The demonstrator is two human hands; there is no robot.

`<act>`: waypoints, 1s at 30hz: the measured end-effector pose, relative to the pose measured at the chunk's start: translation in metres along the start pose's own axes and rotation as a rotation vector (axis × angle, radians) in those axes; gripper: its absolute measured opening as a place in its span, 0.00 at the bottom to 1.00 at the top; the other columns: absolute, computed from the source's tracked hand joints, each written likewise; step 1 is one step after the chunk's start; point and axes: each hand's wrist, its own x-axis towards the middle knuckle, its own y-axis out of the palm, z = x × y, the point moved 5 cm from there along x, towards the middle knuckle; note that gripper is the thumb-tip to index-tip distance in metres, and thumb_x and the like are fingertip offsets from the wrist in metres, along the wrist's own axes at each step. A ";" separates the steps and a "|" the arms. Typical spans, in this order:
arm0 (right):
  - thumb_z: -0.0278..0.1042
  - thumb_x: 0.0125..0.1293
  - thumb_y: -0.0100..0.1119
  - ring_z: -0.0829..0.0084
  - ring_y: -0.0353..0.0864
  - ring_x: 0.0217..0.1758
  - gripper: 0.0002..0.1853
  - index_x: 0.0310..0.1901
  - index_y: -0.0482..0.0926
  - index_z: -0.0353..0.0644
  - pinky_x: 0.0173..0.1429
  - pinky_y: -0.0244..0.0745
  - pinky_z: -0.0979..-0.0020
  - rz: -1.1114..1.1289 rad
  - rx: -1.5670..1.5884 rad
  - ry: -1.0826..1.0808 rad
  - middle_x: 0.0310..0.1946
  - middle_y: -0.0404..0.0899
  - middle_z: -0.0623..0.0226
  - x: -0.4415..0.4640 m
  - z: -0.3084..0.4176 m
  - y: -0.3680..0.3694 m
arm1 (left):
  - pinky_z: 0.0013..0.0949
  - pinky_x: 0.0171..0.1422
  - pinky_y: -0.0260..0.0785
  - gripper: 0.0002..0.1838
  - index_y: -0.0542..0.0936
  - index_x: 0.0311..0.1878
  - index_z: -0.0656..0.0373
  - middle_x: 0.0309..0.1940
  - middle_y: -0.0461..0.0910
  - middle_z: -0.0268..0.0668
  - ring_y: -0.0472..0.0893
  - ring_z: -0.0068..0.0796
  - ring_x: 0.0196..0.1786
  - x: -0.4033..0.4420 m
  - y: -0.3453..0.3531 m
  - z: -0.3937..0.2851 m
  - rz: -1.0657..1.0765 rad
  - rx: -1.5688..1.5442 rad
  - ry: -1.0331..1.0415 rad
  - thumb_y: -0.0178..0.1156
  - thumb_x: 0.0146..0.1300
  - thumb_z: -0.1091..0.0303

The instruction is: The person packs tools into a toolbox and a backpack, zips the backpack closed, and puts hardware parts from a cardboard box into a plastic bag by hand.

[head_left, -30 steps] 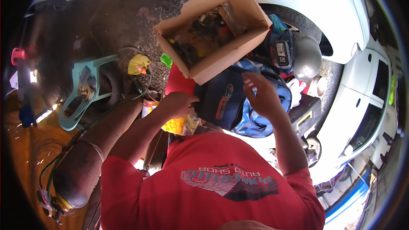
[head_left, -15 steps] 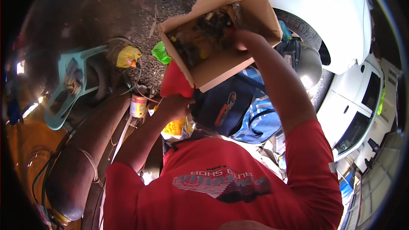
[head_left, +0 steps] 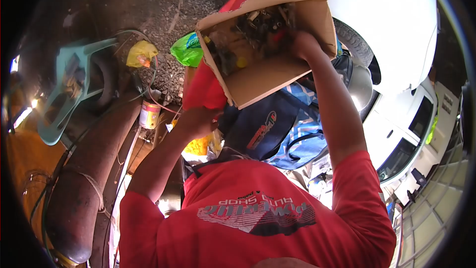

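An open cardboard box holds a jumble of small dark parts with red and yellow bits among them. My right hand reaches into the right part of the box, its fingertips blurred against the parts. Below the box's left corner, my left hand has its fingers curled inward, beside a dark blue bag and above a clear and yellow plastic bag. What the left fingers hold, if anything, is hidden. Red material shows beneath the box.
A brown gas cylinder lies at the left, near a teal plastic chair. A tin can, a yellow bag and a green bag are left of the box. A white car stands at the right.
My right hand has moved from above the blue bag up into the box. My left hand stays near the box's lower left corner. The view has shifted, with the box farther right.
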 end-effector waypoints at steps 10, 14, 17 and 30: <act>0.37 0.68 0.54 0.43 0.83 0.55 0.23 0.65 0.76 0.47 0.59 0.78 0.51 -0.087 0.028 0.084 0.50 0.84 0.43 0.020 -0.025 0.017 | 0.47 0.35 0.76 0.32 0.73 0.66 0.49 0.26 0.83 0.43 0.86 0.46 0.32 -0.023 -0.095 -0.068 -0.603 -0.010 0.226 0.72 0.58 0.63; 0.36 0.62 0.61 0.47 0.84 0.57 0.19 0.53 0.84 0.39 0.59 0.78 0.52 -0.228 0.297 0.069 0.50 0.85 0.46 0.026 -0.017 0.012 | 0.47 0.36 0.78 0.27 0.76 0.60 0.48 0.26 0.83 0.42 0.86 0.46 0.33 -0.001 -0.089 -0.052 -0.609 0.004 0.226 0.72 0.56 0.64; 0.38 0.60 0.66 0.47 0.84 0.57 0.25 0.58 0.81 0.35 0.60 0.78 0.54 -0.016 0.500 0.276 0.50 0.85 0.44 0.041 -0.014 0.021 | 0.47 0.38 0.79 0.21 0.78 0.51 0.46 0.27 0.84 0.40 0.86 0.47 0.34 -0.002 -0.092 -0.049 -0.560 0.042 0.201 0.72 0.53 0.64; 0.36 0.61 0.66 0.48 0.80 0.63 0.29 0.64 0.74 0.39 0.67 0.74 0.52 -0.408 0.183 0.181 0.60 0.79 0.43 0.095 -0.004 0.040 | 0.45 0.37 0.79 0.17 0.79 0.44 0.46 0.25 0.84 0.38 0.86 0.46 0.32 0.001 -0.093 -0.051 -0.530 0.022 0.231 0.72 0.51 0.66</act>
